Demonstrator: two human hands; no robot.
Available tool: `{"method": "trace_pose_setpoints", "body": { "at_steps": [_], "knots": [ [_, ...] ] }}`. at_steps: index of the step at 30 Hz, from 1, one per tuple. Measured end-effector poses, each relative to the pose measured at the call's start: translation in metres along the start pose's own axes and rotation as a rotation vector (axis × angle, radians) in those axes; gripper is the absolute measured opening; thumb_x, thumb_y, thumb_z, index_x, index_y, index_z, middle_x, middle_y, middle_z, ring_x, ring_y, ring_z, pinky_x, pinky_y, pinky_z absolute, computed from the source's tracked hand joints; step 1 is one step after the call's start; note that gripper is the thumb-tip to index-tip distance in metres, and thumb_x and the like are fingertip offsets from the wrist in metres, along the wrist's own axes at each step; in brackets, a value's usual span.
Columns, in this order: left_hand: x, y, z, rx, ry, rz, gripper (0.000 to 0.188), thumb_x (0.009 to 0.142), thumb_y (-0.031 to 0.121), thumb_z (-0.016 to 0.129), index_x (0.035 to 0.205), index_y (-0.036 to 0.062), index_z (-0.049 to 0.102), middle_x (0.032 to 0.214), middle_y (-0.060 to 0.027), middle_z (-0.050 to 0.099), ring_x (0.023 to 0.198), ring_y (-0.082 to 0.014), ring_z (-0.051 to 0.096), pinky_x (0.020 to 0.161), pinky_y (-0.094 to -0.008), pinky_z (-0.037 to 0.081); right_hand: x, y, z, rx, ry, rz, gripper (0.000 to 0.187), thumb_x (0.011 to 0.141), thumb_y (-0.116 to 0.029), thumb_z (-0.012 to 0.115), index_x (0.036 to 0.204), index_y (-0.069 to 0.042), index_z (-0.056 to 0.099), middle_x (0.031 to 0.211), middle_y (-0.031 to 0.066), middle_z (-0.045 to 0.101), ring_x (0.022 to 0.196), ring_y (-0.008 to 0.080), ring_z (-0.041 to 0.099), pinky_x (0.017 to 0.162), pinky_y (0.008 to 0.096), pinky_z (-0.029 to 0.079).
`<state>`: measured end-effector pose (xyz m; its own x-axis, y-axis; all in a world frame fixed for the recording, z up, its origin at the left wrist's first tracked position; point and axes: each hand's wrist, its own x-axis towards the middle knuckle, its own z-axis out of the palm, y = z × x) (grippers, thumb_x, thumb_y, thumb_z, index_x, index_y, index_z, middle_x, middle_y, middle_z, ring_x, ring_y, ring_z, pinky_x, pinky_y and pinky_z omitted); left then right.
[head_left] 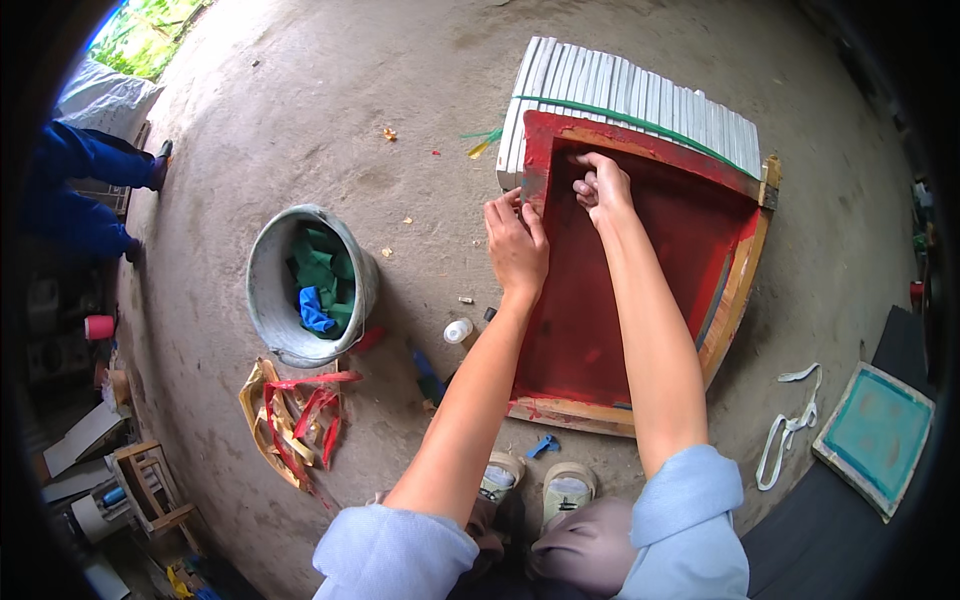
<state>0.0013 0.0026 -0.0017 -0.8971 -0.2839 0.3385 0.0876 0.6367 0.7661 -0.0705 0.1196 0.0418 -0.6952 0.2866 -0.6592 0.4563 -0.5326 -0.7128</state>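
A wooden screen-printing frame point(742, 290), stained red with a dark red mesh, stands tilted in front of me. Its far end rests against a stack of white slabs point(640, 92) tied with green strap. My left hand point(518, 248) grips the frame's left side near the far corner, thumb on the inner side and fingers around the outer edge. Inside that same corner is my right hand point(603, 190), its fingers curled and pinched together close to the mesh. What the right fingers hold, if anything, is hidden.
A grey bucket point(262, 275) holding green pieces and a blue scrap stands left. Near it lie red and tan tape scraps point(290, 420) and a white bottle point(458, 331). A teal screen point(880, 430) and white cord point(790, 425) are at right. Another person's blue trousers point(95, 165) show far left.
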Motion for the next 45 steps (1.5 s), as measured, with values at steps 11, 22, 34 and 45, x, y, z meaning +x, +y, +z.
{"method": "trace_pose_setpoints", "body": {
  "at_steps": [11, 22, 34, 45],
  "knots": [
    [0.000, -0.004, -0.002, -0.029, -0.010, 0.010, 0.023, 0.093, 0.011, 0.049, 0.112, -0.0029, 0.051, 0.101, -0.0194, 0.053, 0.095, -0.0355, 0.057, 0.080, -0.0453, 0.047, -0.010, 0.023, -0.003, -0.095, -0.095, -0.235, 0.013, 0.085, -0.011, 0.060, 0.085, 0.000, 0.068, 0.049, -0.0059, 0.035, 0.042, 0.0056, 0.033, 0.041, 0.0245, 0.024],
    [0.002, -0.003, -0.002, -0.033, -0.008, 0.009, 0.025, 0.093, 0.011, 0.048, 0.113, -0.0034, 0.051, 0.102, -0.0210, 0.052, 0.094, -0.0373, 0.057, 0.081, -0.0468, 0.046, -0.010, 0.054, 0.002, -0.481, 0.293, -1.086, 0.019, 0.095, -0.010, 0.056, 0.109, -0.001, 0.064, 0.088, 0.0074, 0.060, 0.060, 0.0121, 0.059, 0.057, 0.0288, 0.048],
    [0.001, -0.004, 0.001, -0.029, -0.014, 0.007, 0.026, 0.093, 0.014, 0.049, 0.114, -0.0024, 0.051, 0.103, -0.0207, 0.052, 0.094, -0.0379, 0.057, 0.080, -0.0469, 0.046, 0.000, 0.056, 0.032, -0.380, 0.510, -0.983, 0.033, 0.083, -0.024, 0.075, 0.094, 0.005, 0.064, 0.091, 0.0159, 0.063, 0.083, 0.0312, 0.063, 0.073, 0.0407, 0.048],
    [0.000, -0.002, -0.001, -0.077, -0.026, -0.059, 0.026, 0.091, 0.013, 0.051, 0.113, -0.0017, 0.053, 0.104, -0.0206, 0.054, 0.098, -0.0391, 0.056, 0.084, -0.0471, 0.046, -0.003, 0.055, 0.039, -0.368, 0.503, -0.906, 0.030, 0.086, -0.019, 0.068, 0.095, 0.008, 0.061, 0.096, 0.0230, 0.062, 0.087, 0.0403, 0.061, 0.076, 0.0464, 0.047]
  ]
}}
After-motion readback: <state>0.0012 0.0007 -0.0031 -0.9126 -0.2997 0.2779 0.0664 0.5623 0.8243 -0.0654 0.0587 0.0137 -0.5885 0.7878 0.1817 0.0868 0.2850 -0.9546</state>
